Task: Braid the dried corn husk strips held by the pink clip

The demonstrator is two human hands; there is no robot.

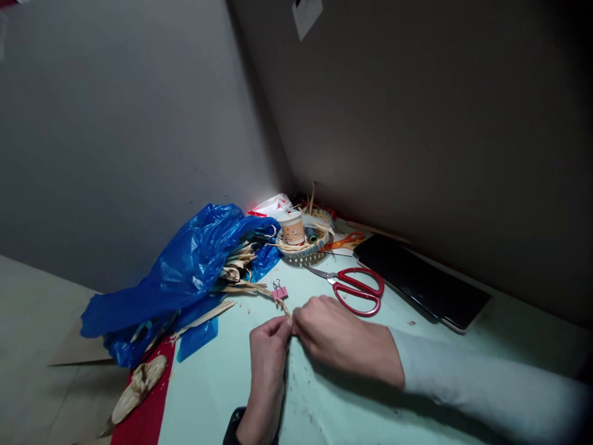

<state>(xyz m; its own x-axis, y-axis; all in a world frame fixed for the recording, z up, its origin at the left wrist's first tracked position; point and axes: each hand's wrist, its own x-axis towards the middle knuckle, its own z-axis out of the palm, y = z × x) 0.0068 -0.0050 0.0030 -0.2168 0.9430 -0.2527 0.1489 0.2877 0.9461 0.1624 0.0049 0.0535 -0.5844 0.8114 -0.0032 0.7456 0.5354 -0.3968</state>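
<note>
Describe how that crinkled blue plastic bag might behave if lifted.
The crinkled blue plastic bag would probably sag, its thin film being creased and slumped. The pale, thin strips poking from its mouth could slide out, and suggest a light load.

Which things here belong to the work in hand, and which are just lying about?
In the work:
- straw strand, at the fingertips of left hand and right hand
- pink clip, on the strand
- blue bag with dry strips, likely the supply

Lying about, it seems:
- red scissors
- orange scissors
- black device
- basket, loaded
- oval straw piece
</note>
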